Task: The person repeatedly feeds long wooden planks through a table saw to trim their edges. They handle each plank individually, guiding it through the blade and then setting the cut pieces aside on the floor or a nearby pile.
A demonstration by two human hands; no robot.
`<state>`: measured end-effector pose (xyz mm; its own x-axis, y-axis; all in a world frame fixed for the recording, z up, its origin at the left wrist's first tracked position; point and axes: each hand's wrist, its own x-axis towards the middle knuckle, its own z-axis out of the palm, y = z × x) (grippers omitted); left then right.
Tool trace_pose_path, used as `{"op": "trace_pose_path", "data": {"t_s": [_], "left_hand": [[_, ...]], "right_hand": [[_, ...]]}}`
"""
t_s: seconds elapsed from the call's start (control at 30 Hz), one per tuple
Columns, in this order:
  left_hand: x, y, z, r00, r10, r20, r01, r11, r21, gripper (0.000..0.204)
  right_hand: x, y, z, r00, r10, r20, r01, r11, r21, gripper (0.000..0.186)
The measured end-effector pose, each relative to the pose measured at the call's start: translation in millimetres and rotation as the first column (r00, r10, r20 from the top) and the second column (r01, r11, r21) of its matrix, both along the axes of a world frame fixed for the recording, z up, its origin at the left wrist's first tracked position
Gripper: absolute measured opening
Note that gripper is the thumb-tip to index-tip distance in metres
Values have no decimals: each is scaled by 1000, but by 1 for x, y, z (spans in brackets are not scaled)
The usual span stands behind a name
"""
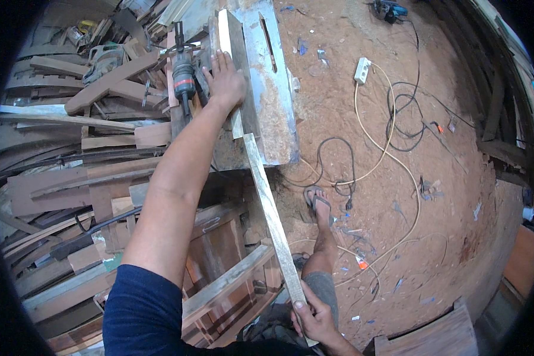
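My left hand (225,82) lies with its fingers stretched out over a pale wood strip (224,32), beside a dark upright board (248,113) on the metal worktable (279,101). My right hand (315,317), low in the view near my body, is closed round the near end of a long, narrow wood strip (273,216). That strip slants away from me, and its far end meets or nearly meets the near end of the other strip at the table's front edge. Whether the two ends touch, I cannot tell.
A power tool with a red band (184,77) sits left of my left hand. Stacked wood offcuts (113,89) fill the left side. On the dirt floor (457,196) lie a white socket strip (362,70), looping cables (391,148) and a blue-green power tool (390,10).
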<state>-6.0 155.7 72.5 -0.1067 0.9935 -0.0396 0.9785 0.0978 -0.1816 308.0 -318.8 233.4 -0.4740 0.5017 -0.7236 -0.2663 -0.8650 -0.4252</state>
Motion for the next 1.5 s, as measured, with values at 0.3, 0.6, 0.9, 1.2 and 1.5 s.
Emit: {"op": "trace_pose_path", "data": {"t_s": [0.3,0.6,0.9,1.2,1.5], "left_hand": [[-5,17,-4,1000,17,19,-17,1000,13,74],[-7,26,2,998,4,65,-6,1000,19,73],[0,-64,16,942,4,335,-13,1000,26,71],[-8,-74,13,954,17,298,-24,1000,19,69],[-14,-59,-1,939,-27,342,-12,994,113,69]], "right_hand": [[0,14,-3,1000,8,14,-8,1000,3,57],[-7,36,7,997,29,69,-30,999,13,57],[-19,18,-10,978,-144,152,102,962,254,52],[-20,35,2,980,-123,158,70,949,306,51],[-23,25,-38,977,-149,155,116,973,200,50]]}}
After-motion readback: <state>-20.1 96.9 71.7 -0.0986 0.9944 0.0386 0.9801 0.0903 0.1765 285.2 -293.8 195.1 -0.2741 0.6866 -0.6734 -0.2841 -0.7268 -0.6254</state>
